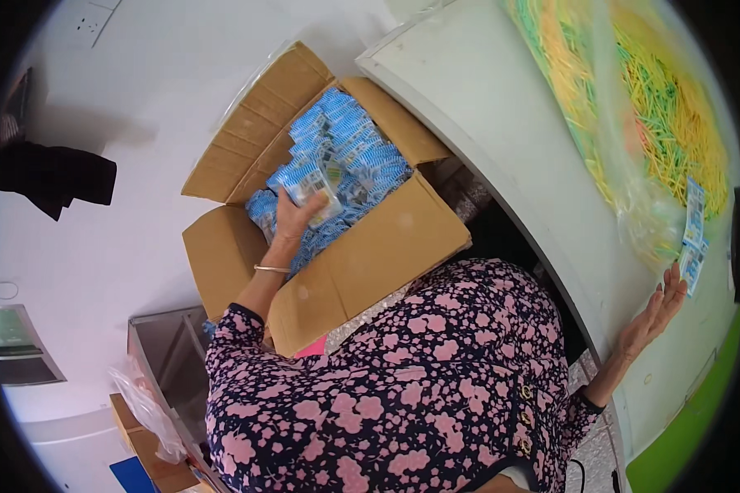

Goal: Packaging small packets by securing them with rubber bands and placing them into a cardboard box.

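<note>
An open cardboard box (403, 230) stands to the left, heaped with small clear plastic packets with blue printing (349, 131). My left hand (292, 218), with a bangle on the wrist, reaches in over its near side. Its thumb and fingers close around a few of these packets (311, 182) on top of the heap. Out to the right, my right hand (654, 320) hovers at the white table (501, 123) with its fingers stretched out. Two blue-and-white packets (693, 234) lie just beyond its fingertips; whether the fingers touch them I cannot tell.
A large clear bag of thin yellow, green and orange sticks (658, 115) lies on the table's far right. The table's curved edge runs between the box and my right arm. A grey bin (168, 353), a plastic bag (152, 411) and dark cloth (53, 177) are at the left.
</note>
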### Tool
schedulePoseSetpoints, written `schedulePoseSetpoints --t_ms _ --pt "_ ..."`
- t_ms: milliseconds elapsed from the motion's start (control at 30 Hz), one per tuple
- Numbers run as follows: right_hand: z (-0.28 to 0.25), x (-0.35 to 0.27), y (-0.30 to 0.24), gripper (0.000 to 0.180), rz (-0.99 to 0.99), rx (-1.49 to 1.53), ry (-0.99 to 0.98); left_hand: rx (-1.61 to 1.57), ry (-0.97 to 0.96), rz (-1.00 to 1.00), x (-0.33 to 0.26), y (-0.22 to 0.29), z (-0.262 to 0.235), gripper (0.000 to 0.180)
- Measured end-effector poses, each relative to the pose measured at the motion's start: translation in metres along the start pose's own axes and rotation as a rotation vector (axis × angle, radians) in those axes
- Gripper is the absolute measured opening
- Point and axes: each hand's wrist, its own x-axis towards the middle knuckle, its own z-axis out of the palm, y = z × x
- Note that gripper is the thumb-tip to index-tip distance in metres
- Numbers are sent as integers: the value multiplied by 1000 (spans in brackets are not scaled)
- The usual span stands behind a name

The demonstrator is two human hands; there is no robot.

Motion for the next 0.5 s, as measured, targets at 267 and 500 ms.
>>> schedulePoseSetpoints --t_ms 267,500 --pt "-1 3 -4 54 -30 -79 34 4 39 1 24 -37 44 68" --pt "-46 15 3 57 -55 -161 167 869 103 602 43 -50 40 105"
